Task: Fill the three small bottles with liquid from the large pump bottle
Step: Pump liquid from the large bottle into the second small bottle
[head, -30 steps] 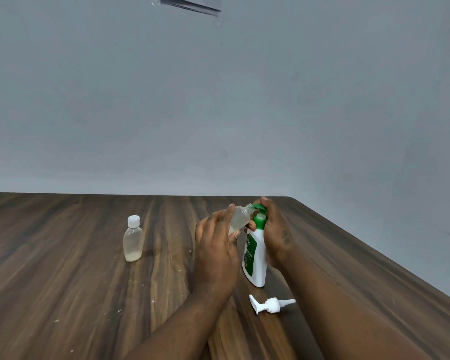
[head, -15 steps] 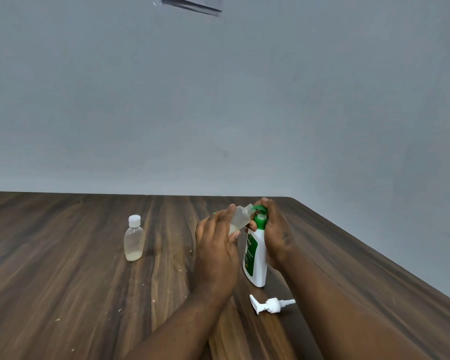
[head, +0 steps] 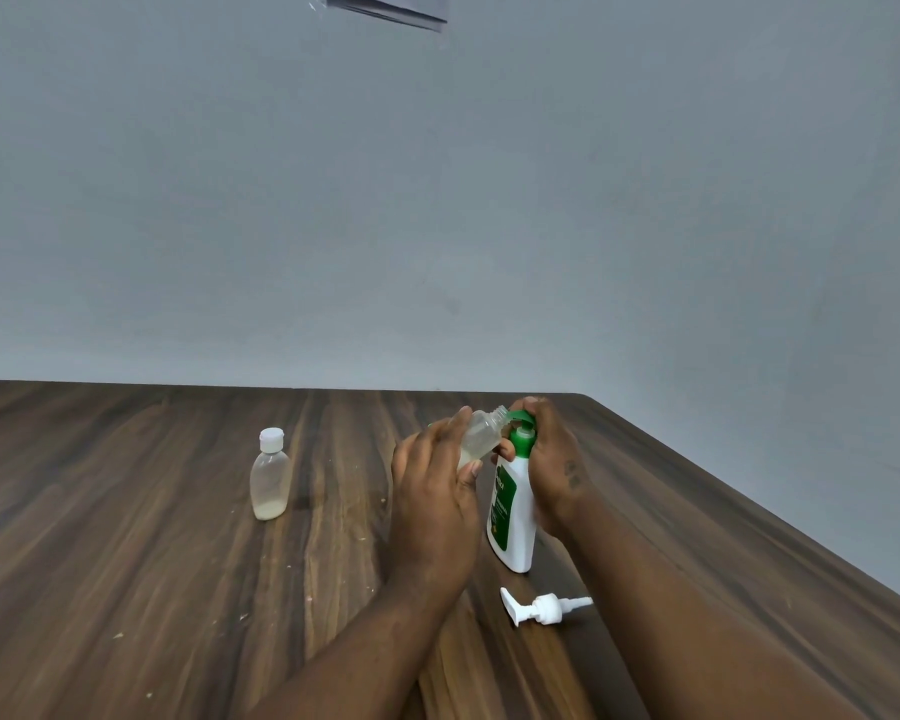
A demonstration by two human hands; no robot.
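Items on a dark wood-grain surface, set against a plain grey wall:

1. Large pump bottle: white body, green label, green neck. Pump removed. Its base rests on the surface right of centre, and the body leans slightly. The right hand grips it from the far right side, with fingers curled over the green top and the thumb against the neck.

2. Open small bottle: clear plastic, uncapped, threaded neck showing. It is held off the surface and tilted, mouth pointing up and to the right, just beside the large bottle's green neck. A little pale liquid sits in its lower part. The left hand wraps round its body, fingers curled on the far side and thumb on the near side.

3. Capped small bottle: clear, with a white screw cap. It stands upright well to the left of both hands, untouched. A shallow layer of pale liquid lies at the bottom.

4. Pump head: white, lying on its side on the surface just in front of the large bottle, apart from it.

5. Small pale specks scattered across the wood.
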